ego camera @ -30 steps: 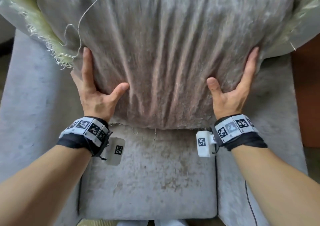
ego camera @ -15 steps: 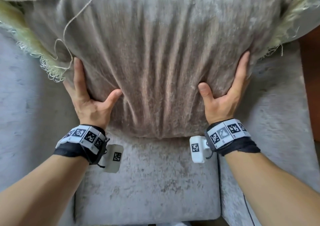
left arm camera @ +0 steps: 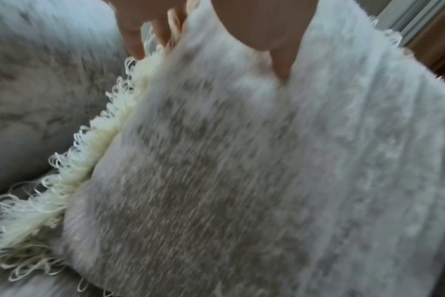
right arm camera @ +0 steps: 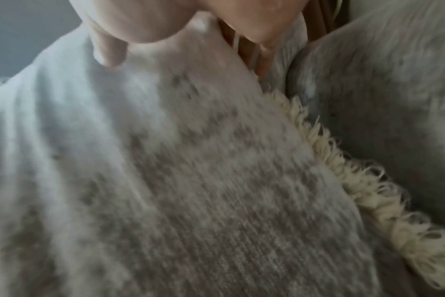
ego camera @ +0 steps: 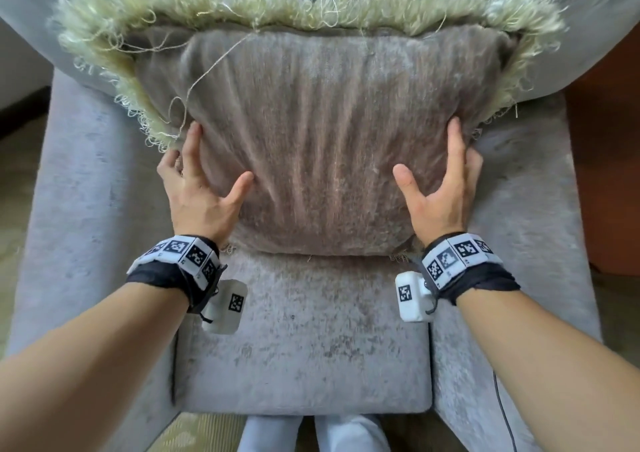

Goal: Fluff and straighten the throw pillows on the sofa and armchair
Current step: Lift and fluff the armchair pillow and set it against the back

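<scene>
- armchair (ego camera: 301,354) — the grey velvet chair fills most of the head view, its seat cushion bare in front, its curved back rising behind the pillow and an arm on each side; it is the one seat shown, so the sofa half of the task cannot be judged from here.
- throw pillow (ego camera: 322,140) — a taupe, ribbed pillow with a shaggy pale-green fringe (ego camera: 277,5) stands on the seat, its lower edge on the cushion and its top leaning against the chair back, roughly centred between the arms. it looks full and set square, so i judge the fluffing here largely done, with only a last squaring-up and the letting go left.
- left hand (ego camera: 201,192) — fingers straight along the pillow's left edge, thumb spread onto its front; it presses the side and does not clench. the left wrist view is blurred but agrees: fingertips at the fringed edge.
- right hand (ego camera: 440,192) — mirrors it on the right edge, fingers stretched up the side, thumb apart on the front face.
- loose thread (ego camera: 207,71) — one long strand trails down the pillow's upper left; a tidy finish might tuck it in.
- room — a strip of pale carpet at the left, a reddish-brown panel at the right, and the person's pale trouser legs (ego camera: 311,434) at the seat's front edge.
</scene>
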The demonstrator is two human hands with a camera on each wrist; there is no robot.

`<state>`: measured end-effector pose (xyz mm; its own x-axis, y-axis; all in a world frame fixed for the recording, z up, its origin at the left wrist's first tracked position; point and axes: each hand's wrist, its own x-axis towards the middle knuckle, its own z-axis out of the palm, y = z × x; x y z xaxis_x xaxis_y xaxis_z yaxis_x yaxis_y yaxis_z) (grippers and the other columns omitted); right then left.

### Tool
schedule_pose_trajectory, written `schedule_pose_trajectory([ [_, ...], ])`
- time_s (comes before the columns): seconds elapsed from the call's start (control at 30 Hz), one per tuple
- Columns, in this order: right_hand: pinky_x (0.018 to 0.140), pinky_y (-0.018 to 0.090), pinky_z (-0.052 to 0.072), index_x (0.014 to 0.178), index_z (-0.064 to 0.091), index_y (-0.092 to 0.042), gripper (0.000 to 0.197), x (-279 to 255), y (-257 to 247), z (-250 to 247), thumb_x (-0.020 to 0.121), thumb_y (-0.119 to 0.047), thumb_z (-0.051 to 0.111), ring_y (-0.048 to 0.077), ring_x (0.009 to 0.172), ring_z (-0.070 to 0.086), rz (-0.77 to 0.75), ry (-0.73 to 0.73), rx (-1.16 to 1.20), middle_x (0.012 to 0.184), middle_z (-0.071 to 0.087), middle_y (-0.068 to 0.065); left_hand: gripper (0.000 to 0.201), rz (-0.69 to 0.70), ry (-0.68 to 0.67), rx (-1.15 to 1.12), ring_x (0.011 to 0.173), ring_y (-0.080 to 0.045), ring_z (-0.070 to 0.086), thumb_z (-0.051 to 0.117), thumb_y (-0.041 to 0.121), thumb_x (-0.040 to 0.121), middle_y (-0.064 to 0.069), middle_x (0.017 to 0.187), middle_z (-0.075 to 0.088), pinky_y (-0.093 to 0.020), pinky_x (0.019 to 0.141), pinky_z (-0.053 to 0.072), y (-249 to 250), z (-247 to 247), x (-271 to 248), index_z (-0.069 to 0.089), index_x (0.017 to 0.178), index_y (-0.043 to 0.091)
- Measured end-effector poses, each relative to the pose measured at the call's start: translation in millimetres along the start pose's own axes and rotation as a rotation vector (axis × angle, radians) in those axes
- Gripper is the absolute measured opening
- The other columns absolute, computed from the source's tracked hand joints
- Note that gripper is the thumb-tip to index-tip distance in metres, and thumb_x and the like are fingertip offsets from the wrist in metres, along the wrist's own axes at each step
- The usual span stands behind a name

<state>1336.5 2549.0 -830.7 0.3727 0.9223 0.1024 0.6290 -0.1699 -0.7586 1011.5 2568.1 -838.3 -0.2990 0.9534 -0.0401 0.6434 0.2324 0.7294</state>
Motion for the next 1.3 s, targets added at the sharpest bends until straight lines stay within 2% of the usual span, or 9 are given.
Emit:
schedule_pose_trajectory([
  [0.07, 0.108, 0.024, 0.034, 0.15, 0.045, -0.021, 0.076, -4.8, -17.7, -16.7, 0.085, -0.046, 0.074, 0.025, 0.128, 0.046, 0.007, 0.013, -0.074, 0.138, 0.04, 0.016, 0.08, -0.006, -0.015, 0.091, 0.136, -0.027, 0.041, 0.075, 0.041, 0.083, -0.015, 0.148, 0.032, -0.033, 0.117, 0.033, 20.2, -17.4, -4.0, 0.036, 0.152, 0.035],
  [0.13, 0.103, 0.024, 0.036, 0.136, 0.06, -0.013, 0.058, -8.9, -39.5, -34.1, 0.087, -0.039, 0.073, 0.028, 0.119, 0.051, 0.005, -0.038, -0.14, 0.131, 0.046, 0.014, 0.06, -0.006, -0.072, 0.181, 0.127, -0.026, 0.05, 0.07, 0.04, 0.086, -0.011, 0.14, 0.044, -0.035, 0.113, 0.039, 37.4, -36.1, -7.7, 0.05, 0.142, 0.03],
  [0.23, 0.101, 0.039, 0.044, 0.127, 0.064, -0.017, 0.046, -15.8, -75.6, -58.7, 0.089, -0.044, 0.068, 0.028, 0.112, 0.057, 0.05, -0.274, -0.274, 0.118, 0.058, 0.006, 0.043, 0.027, -0.277, 0.233, 0.111, -0.024, 0.066, 0.066, 0.047, 0.087, -0.004, 0.122, 0.066, -0.042, 0.101, 0.051, 58.6, -66.3, -14.6, 0.062, 0.127, 0.031],
  [0.37, 0.091, 0.038, 0.047, 0.132, 0.057, -0.027, 0.05, -38.5, -125.3, -91.1, 0.092, -0.056, 0.058, 0.026, 0.11, 0.06, 0.003, -0.595, -0.532, 0.116, 0.064, -0.001, 0.044, 0.146, -0.493, 0.419, 0.107, -0.02, 0.068, 0.062, 0.051, 0.09, 0.006, 0.115, 0.072, -0.042, 0.095, 0.055, 91.9, -113.0, -39.1, 0.056, 0.131, 0.035],
  [0.5, 0.094, 0.039, 0.048, 0.135, 0.057, -0.03, 0.05, -70.5, -174.9, -121.0, 0.093, -0.055, 0.056, 0.029, 0.116, 0.062, -0.074, -0.732, -0.719, 0.125, 0.067, 0.001, 0.048, 0.373, -0.634, 0.704, 0.112, -0.025, 0.065, 0.056, 0.049, 0.093, 0.003, 0.129, 0.065, -0.043, 0.092, 0.056, 122.5, -158.1, -73.3, 0.048, 0.14, 0.039],
  [0.6, 0.093, 0.038, 0.049, 0.138, 0.055, -0.032, 0.052, -99.6, -210.6, -145.8, 0.093, -0.058, 0.055, 0.031, 0.119, 0.061, -0.065, -0.782, -0.789, 0.133, 0.064, 0.003, 0.05, 0.492, -0.742, 0.799, 0.11, -0.022, 0.065, 0.056, 0.048, 0.094, 0.003, 0.127, 0.065, -0.038, 0.088, 0.056, 143.8, -197.5, -103.6, 0.046, 0.142, 0.042],
  [0.7, 0.091, 0.039, 0.05, 0.14, 0.053, -0.031, 0.054, -121.3, -241.1, -163.1, 0.093, -0.06, 0.054, 0.031, 0.118, 0.061, -0.085, -0.779, -0.826, 0.134, 0.061, 0.006, 0.048, 0.585, -0.745, 0.81, 0.105, -0.02, 0.067, 0.056, 0.049, 0.093, 0.005, 0.122, 0.068, -0.036, 0.084, 0.057, 160.4, -227.6, -121.0, 0.047, 0.14, 0.042],
  [0.93, 0.089, 0.04, 0.051, 0.14, 0.052, -0.031, 0.057, -154.0, -287.1, -187.9, 0.093, -0.062, 0.053, 0.031, 0.113, 0.063, -0.152, -0.767, -0.856, 0.13, 0.063, 0.007, 0.048, 0.657, -0.696, 0.774, 0.094, -0.014, 0.067, 0.058, 0.049, 0.094, 0.009, 0.113, 0.071, -0.031, 0.077, 0.057, 178.2, -266.8, -141.8, 0.046, 0.14, 0.041],
  [1.3, 0.093, 0.04, 0.048, 0.141, 0.052, -0.028, 0.059, -146.8, -286.8, -200.2, 0.093, -0.062, 0.053, 0.032, 0.118, 0.06, -0.144, -0.737, -0.846, 0.131, 0.062, 0.007, 0.05, 0.701, -0.677, 0.755, 0.095, -0.013, 0.067, 0.056, 0.052, 0.095, 0.007, 0.119, 0.067, -0.03, 0.074, 0.058, 183.6, -262.6, -140.6, 0.045, 0.143, 0.041],
])
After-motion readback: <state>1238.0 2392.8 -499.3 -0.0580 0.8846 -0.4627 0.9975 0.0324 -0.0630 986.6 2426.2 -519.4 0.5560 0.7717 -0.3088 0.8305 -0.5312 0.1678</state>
